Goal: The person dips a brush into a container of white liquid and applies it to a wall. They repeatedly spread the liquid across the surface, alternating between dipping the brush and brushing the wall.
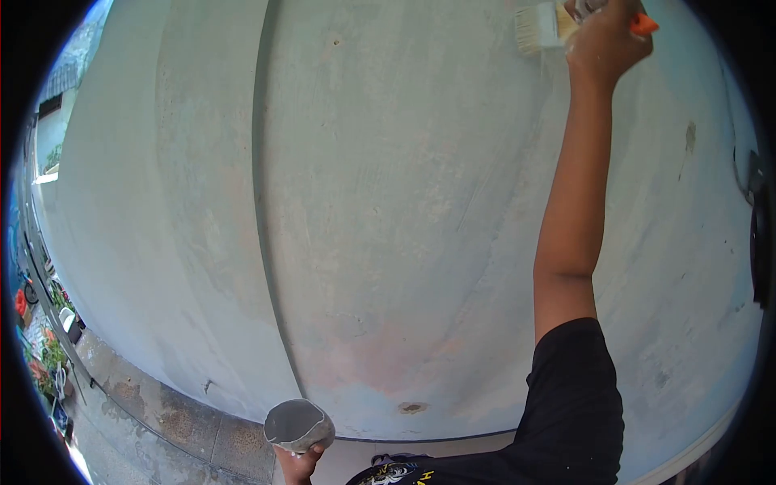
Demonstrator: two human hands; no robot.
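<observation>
High at the upper right, my right hand (pixel 608 44) is wrapped round a wide paintbrush (pixel 546 29) with pale bristles and an orange handle end. The bristles point left and overlap the pale wall (pixel 404 202). Down at the bottom, my left hand (pixel 299 462) grips a grey, rough-edged bowl-like container (pixel 317 439) from below. The container's mouth tilts toward me, and a grey inside shows. White smears mark the fingers of my left hand.
A vertical step (pixel 260 162) runs down the wall left of centre. Patches and a small hole (pixel 413 408) mark its surface. Concrete paving (pixel 182 420) lies at the lower left, with potted plants (pixel 52 352) beyond. A dark object (pixel 758 234) stands at the far right edge.
</observation>
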